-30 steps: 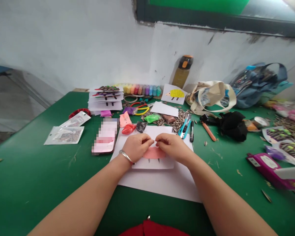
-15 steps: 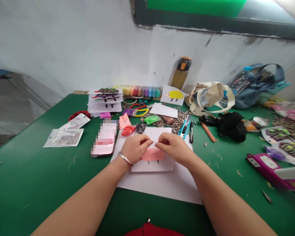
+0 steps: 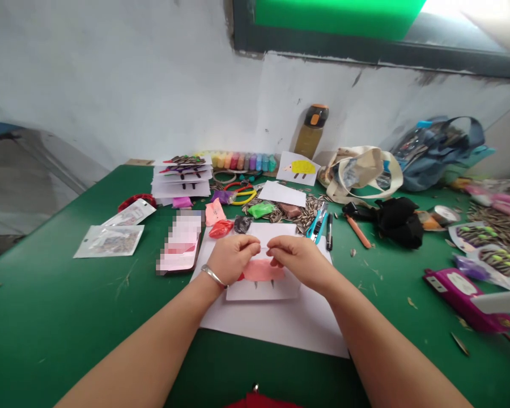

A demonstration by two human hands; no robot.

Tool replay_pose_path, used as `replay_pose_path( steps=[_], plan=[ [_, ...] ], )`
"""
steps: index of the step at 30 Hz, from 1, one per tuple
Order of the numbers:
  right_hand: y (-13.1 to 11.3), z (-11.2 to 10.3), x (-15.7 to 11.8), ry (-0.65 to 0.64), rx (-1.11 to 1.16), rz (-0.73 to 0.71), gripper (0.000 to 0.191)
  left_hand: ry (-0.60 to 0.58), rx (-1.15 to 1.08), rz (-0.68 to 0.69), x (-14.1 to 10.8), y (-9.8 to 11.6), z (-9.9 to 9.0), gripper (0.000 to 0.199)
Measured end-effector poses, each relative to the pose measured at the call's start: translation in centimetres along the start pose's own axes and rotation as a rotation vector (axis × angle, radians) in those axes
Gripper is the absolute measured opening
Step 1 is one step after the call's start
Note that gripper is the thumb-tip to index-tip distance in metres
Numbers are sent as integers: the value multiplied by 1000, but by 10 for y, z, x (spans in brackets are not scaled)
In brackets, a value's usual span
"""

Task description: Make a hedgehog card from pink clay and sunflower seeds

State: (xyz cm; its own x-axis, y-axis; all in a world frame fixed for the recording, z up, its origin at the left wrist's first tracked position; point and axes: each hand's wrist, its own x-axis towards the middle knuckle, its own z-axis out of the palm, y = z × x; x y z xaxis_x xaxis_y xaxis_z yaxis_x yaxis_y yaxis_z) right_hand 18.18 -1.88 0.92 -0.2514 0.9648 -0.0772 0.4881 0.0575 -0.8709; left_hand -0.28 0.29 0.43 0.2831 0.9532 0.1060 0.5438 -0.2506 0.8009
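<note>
My left hand [image 3: 234,256] and my right hand [image 3: 300,258] hover close together over a white card [image 3: 238,292]. On the card is a flat pink clay body [image 3: 263,270] with a red end at its left and two dark legs below. Both hands have thumb and fingers pinched, fingertips nearly meeting; whatever is between them is too small or hidden to make out. Beneath the card lies a larger white sheet [image 3: 276,334]. Just beyond my hands sit a red clay packet [image 3: 221,229], a black one [image 3: 242,224] and a pink one [image 3: 215,212].
A phone [image 3: 181,241] lies left of the sheet. To the right are a blue cutter [image 3: 317,222], a black pen [image 3: 330,232] and a purple device [image 3: 467,300]. Behind are sunflower seeds [image 3: 312,205], a stack of cards [image 3: 182,187], a bottle [image 3: 311,133] and a cloth bag [image 3: 361,170].
My right hand's fingers have shifted slightly and its lower fingers show more over the pink clay. My left hand stays nearly in place. The whole view has tilted a little.
</note>
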Motion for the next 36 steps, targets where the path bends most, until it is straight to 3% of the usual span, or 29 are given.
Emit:
replay_pose_path(
  steps=[4, 6, 9, 13, 17, 21, 24, 29, 36],
  plan=[
    [-7, -2, -1, 53, -136, -10, 31, -15, -33, -48, -1, 5, -4, 29],
    [-7, -3, -2, 107, -162, -25, 26, -5, -60, -74, -1, 6, -4, 32],
    [-3, -1, -2, 79, -85, -46, 10, -16, -94, -76, -1, 6, -3, 21],
    [0, 1, -1, 43, 23, -62, 26, -15, -115, -61, 0, 5, -2, 15],
    [-2, 0, -2, 37, 27, -18, 19, -34, -154, -82, 0, 6, -4, 16],
    [-5, -1, -3, 46, -82, -30, 13, -44, -130, -102, -1, 8, -5, 27],
    [-2, -2, -2, 60, -155, -59, 10, -85, -19, -86, -1, 7, -5, 22],
    [7, -4, 4, 181, -521, -157, 16, -145, 175, -21, 0, 3, -5, 20],
    [21, 7, 7, 108, -892, -39, 17, -133, 162, -25, 1, 0, -4, 20]
  ],
)
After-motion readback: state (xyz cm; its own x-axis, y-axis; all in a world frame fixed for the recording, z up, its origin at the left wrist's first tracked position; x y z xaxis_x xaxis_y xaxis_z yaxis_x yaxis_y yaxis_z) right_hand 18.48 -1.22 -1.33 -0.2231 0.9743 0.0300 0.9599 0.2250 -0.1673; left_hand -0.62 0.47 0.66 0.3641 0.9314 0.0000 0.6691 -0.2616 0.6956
